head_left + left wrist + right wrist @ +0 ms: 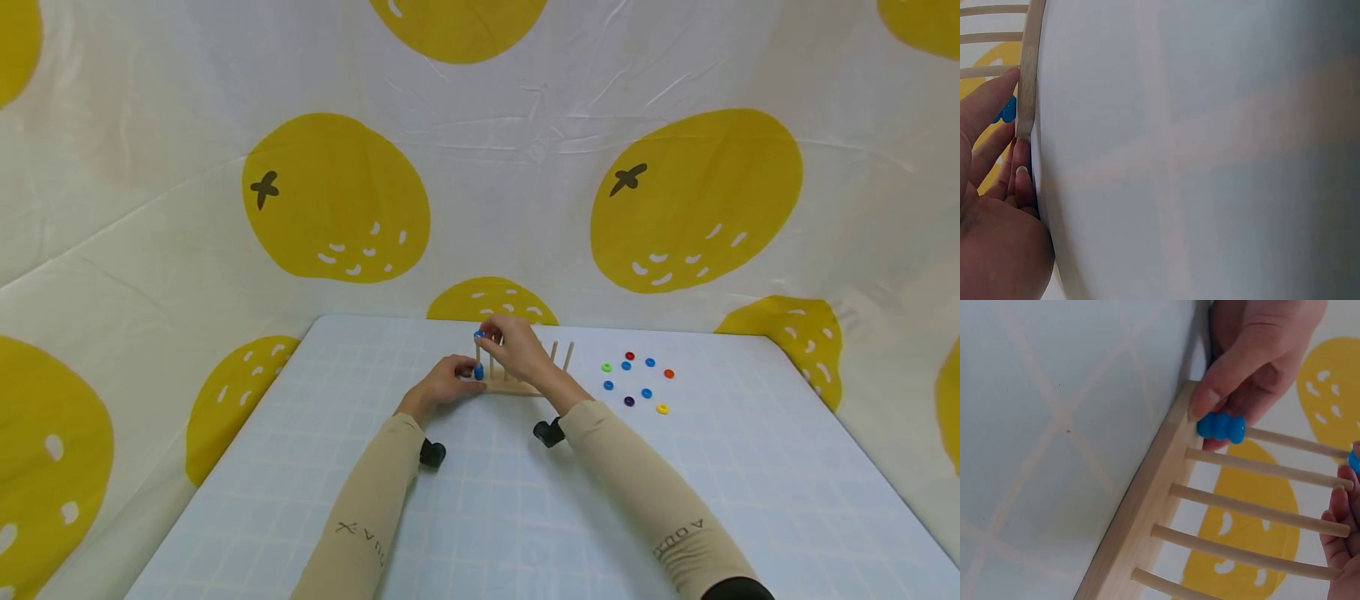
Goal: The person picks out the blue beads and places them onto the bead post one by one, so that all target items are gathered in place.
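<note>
A wooden peg stand (pixel 517 388) with several upright pegs is in the middle of the head view. At its left end, my left hand (pixel 444 382) grips the base (pixel 1029 69), thumb on one face and fingers behind. Stacked low on the leftmost peg (pixel 1297 444) are blue rings (pixel 1220 427), close to the left thumb. My right hand (pixel 517 348) pinches another blue ring (pixel 478 334) at the top of that peg. In the right wrist view this ring (pixel 1354 461) is partly cut off by the frame edge. The other pegs visible there carry no rings.
Loose rings lie on the table right of the stand, among them a red ring (pixel 630 356), a green ring (pixel 607 367), a dark purple ring (pixel 629 402), a yellow ring (pixel 662 409) and several blue ones. A patterned curtain (pixel 510 183) hangs behind the table (pixel 495 517).
</note>
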Motion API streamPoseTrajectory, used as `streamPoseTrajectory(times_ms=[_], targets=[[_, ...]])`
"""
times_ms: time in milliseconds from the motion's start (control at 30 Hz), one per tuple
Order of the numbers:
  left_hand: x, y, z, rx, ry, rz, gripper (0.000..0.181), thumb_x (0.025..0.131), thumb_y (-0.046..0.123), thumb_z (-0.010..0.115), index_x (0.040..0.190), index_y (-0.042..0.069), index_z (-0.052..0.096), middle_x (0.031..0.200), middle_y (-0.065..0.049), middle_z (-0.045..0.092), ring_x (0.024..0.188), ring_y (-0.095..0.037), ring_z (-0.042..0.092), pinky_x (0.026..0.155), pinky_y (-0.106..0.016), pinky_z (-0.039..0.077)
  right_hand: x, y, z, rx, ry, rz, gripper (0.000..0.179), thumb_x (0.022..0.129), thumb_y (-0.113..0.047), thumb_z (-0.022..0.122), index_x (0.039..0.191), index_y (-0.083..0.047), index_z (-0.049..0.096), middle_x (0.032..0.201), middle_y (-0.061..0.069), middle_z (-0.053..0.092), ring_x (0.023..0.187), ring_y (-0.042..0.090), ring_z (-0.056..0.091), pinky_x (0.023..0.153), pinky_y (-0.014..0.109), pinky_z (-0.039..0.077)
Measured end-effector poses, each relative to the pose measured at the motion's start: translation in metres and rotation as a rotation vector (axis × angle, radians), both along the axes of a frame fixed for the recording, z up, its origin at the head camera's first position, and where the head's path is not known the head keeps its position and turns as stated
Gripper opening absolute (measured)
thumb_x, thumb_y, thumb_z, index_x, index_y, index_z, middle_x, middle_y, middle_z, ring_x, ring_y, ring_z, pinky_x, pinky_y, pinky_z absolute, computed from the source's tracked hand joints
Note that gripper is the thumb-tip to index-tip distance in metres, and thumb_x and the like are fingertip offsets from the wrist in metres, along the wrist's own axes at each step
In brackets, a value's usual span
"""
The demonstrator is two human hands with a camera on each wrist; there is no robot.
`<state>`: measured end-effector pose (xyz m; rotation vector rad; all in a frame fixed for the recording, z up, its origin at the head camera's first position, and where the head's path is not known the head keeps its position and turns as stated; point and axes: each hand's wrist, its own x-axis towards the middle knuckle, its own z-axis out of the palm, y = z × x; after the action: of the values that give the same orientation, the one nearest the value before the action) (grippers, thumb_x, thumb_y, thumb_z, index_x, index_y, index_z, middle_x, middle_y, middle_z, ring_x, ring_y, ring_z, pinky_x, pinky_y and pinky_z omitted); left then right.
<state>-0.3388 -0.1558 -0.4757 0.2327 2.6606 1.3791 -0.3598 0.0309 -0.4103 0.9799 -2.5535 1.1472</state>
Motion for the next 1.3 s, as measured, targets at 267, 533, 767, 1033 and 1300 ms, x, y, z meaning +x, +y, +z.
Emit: streamPoseTrajectory(times_ms=[267,533,767,1033,1300], targets=[[0.002,0.001,0.002,-0.004,-0.007,0.004,0.053,0.089,0.021,0.081,0.133,-0.001,0.063,0.121,-0.014,0.065,0.110,-0.029,0.056,0.105,-0.045,0.045,0.000,-0.002,-0.004,0.058,0.022,-0.040,0.013,0.099,-0.019,0.070,0.104,-0.008,0.073,0.088,0.000,0.069,0.076,0.016,0.057,0.067,0.028,0.049],[-0.001,0.002,0.000,-0.009,0.016,0.003,0.051,0.088,0.019,0.082,0.131,-0.001,0.065,0.118,-0.014,0.066,0.108,-0.028,0.056,0.104,-0.045,0.045,0.001,-0.002,-0.003,0.137,0.044,-0.056,0.013,0.099,-0.020,0.070,0.102,-0.009,0.074,0.086,-0.001,0.068,0.073,0.014,0.058,0.064,0.028,0.050],[-0.002,0.001,-0.002,-0.007,0.031,-0.017,0.050,0.087,0.018,0.081,0.131,-0.003,0.065,0.118,-0.015,0.067,0.107,-0.027,0.057,0.103,-0.044,0.046,0.002,-0.001,-0.003,0.164,0.046,-0.068,0.013,0.099,-0.022,0.070,0.103,-0.010,0.074,0.085,-0.003,0.068,0.072,0.012,0.058,0.062,0.027,0.049],[0.000,0.003,0.000,-0.004,0.033,-0.008,0.049,0.087,0.018,0.081,0.129,-0.002,0.066,0.115,-0.014,0.066,0.107,-0.028,0.057,0.102,-0.044,0.046,0.006,0.004,0.001,0.191,0.062,-0.033,0.016,0.098,-0.018,0.071,0.109,-0.007,0.073,0.099,0.004,0.071,0.086,0.021,0.064,0.074,0.032,0.054],[0.001,0.002,0.002,-0.031,-0.004,0.026,0.051,0.089,0.023,0.080,0.133,0.002,0.064,0.122,-0.014,0.064,0.112,-0.029,0.056,0.105,-0.046,0.044,0.019,0.026,0.016,0.147,0.059,0.007,0.026,0.097,-0.014,0.071,0.119,0.001,0.068,0.119,0.016,0.066,0.111,0.035,0.062,0.096,0.045,0.052]])
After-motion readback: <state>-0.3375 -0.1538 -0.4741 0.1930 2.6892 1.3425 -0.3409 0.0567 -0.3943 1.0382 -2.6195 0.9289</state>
